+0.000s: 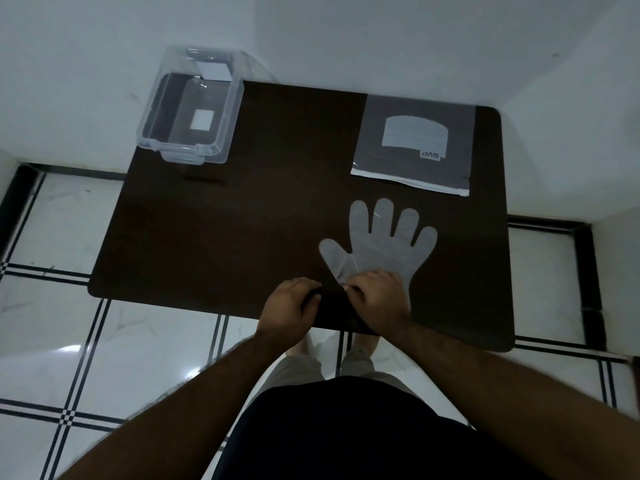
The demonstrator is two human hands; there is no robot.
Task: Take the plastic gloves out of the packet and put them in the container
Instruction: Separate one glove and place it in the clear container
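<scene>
A thin plastic glove (384,251) lies flat on the dark table (225,237), fingers spread and pointing away from the person, just in front of the grey packet (414,147). The clear container (188,109) stands open at the table's far corner, well to the left of the packet and well apart from the glove; it looks empty apart from a white label on its floor.

The right hand (375,301) covers the glove's cuff, its grip closed in a pinch on the film near the base of the thumb, where the edge is lifted and creased. The left hand (289,306) sits just left of the glove with fingers curled; whether it holds any film I cannot tell.

The glove looks feather-light, limp and slippery, likely to cling to the table and to itself. The cuff edge seems the best place to take it: pinch there, peel it up, then carry it bunched to the container.
</scene>
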